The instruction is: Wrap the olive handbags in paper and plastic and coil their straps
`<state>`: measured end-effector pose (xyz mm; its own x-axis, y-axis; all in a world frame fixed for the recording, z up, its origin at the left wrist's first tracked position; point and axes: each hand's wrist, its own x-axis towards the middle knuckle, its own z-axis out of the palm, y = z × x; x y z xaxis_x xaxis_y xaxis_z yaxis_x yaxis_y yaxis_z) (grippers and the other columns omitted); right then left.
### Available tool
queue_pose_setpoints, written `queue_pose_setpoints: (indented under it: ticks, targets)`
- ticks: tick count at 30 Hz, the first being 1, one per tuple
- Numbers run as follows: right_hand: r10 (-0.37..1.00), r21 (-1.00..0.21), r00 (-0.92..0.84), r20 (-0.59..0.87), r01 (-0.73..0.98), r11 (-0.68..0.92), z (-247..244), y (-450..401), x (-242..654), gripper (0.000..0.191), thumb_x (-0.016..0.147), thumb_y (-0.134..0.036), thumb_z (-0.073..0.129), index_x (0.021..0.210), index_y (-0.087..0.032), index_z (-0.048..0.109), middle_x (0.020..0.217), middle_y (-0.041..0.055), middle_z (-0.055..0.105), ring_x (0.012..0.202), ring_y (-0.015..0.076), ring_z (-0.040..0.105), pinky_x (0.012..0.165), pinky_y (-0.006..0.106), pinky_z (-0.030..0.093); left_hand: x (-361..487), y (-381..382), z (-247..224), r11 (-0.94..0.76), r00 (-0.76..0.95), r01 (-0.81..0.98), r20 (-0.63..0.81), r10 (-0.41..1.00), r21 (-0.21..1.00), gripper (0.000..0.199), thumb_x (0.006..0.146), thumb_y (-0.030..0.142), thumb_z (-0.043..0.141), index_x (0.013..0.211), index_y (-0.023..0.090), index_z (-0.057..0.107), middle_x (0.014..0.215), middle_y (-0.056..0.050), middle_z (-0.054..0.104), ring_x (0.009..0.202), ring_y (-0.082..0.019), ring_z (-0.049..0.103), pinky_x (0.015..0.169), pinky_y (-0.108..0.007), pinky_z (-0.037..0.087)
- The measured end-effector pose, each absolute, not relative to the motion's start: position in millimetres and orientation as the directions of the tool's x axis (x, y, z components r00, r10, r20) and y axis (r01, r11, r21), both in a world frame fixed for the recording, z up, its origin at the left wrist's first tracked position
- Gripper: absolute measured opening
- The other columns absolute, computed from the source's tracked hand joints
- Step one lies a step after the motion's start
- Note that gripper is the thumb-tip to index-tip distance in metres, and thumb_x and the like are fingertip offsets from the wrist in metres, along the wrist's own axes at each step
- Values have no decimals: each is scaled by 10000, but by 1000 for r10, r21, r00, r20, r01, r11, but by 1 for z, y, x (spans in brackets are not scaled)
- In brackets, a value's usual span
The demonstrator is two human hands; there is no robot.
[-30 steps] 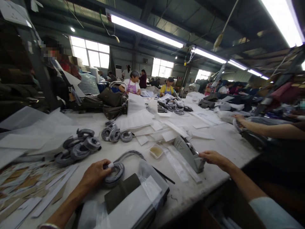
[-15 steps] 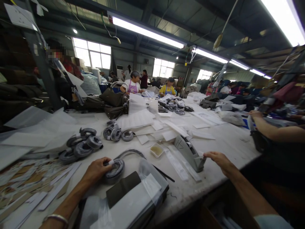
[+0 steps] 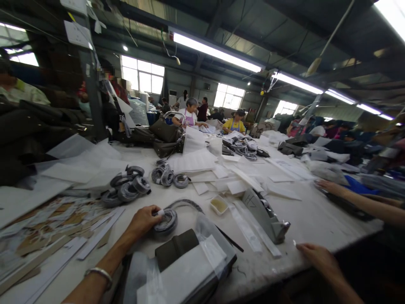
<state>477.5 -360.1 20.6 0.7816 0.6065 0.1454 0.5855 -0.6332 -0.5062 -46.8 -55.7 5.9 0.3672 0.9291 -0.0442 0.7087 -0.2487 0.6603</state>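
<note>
My left hand has its fingers closed on the edge of a coiled strap wrapped in clear plastic. A loose end of the strap arches away to the right behind the coil. My right hand is closed in a pinch near the table's front edge, with a small whitish bit of tape at its fingertips. Just left of that hand stands a grey tape dispenser with a mark on its side. In front of me lies a dark bag, partly covered by white sheet and clear plastic.
More coiled straps lie at the left and centre. A small white dish sits beside the dispenser. White foam sheets are piled at the back, cardboard strips at the left. A co-worker's arm reaches in from the right.
My right hand has drawn away from the dispenser toward the front right, with the tape at its fingers. The view has swung left. My left hand keeps its hold on the coil.
</note>
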Motion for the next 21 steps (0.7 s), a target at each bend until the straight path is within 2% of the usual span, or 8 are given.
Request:
queue_pose_setpoints:
  ticks: [3, 6, 9, 11, 13, 15, 18, 21]
  targets:
    - [562, -695, 818, 121, 474, -540, 37, -354, 449, 362, 540, -573, 685, 683, -255, 781, 797, 61, 764, 872, 352, 708, 701, 380, 560, -46, -58, 6, -248, 358, 706, -32, 933, 664, 257, 704, 310, 622, 907, 201, 735, 899, -23, 753, 850, -202, 672, 713, -237, 424]
    - [645, -852, 753, 129, 416, -316, 63, -316, 387, 485, 564, -576, 734, 878, -208, 771, 887, 75, 763, 897, 311, 707, 794, 350, 560, -46, -61, 7, -240, 341, 718, -30, 940, 654, 248, 713, 293, 631, 915, 198, 740, 914, -30, 753, 856, -196, 669, 715, -236, 422]
    - [866, -922, 493, 88, 369, -117, 85, -262, 300, 621, 630, -514, 770, 1125, -150, 684, 768, 62, 736, 738, 231, 699, 750, 334, 557, -44, -64, 7, -235, 327, 731, -27, 945, 640, 247, 719, 291, 645, 926, 201, 745, 920, -34, 752, 856, -195, 666, 708, -240, 420]
    - [973, -961, 227, 48, 276, -17, 90, -226, 240, 789, 699, -443, 753, 1372, -134, 479, 666, 1, 698, 648, 181, 668, 708, 318, 543, -43, -66, 8, -235, 321, 737, -23, 947, 633, 245, 725, 287, 648, 933, 202, 747, 921, -36, 752, 861, -195, 666, 710, -242, 421]
    - [997, -979, 64, 37, 200, 23, 84, -194, 187, 779, 711, -392, 742, 1370, -113, 435, 639, -11, 687, 603, 164, 643, 613, 276, 503, -43, -67, 8, -238, 320, 741, -18, 947, 628, 239, 734, 274, 642, 936, 200, 746, 925, -38, 753, 866, -194, 668, 716, -242, 424]
    - [999, -985, 18, 32, 172, 29, 70, -166, 148, 649, 721, -354, 716, 1280, -121, 481, 652, -10, 692, 586, 152, 628, 550, 243, 454, -42, -68, 9, -242, 320, 743, -13, 947, 623, 236, 742, 275, 641, 941, 198, 743, 928, -39, 753, 866, -195, 671, 717, -244, 428]
    - [999, -982, 29, 24, 186, 18, 46, -135, 117, 481, 720, -297, 685, 1145, -143, 520, 629, -28, 679, 575, 144, 626, 566, 240, 462, -42, -68, 9, -245, 319, 750, -11, 948, 614, 248, 747, 330, 661, 945, 201, 737, 929, -43, 755, 868, -207, 676, 710, -252, 434]
    - [996, -937, 80, -50, 341, -75, 28, -116, 109, 370, 756, -238, 639, 1100, -164, 525, 625, -44, 664, 562, 127, 634, 561, 214, 465, -41, -69, 9, -245, 315, 758, -11, 949, 605, 280, 762, 387, 663, 958, 200, 734, 956, -55, 754, 892, -218, 680, 727, -259, 441]
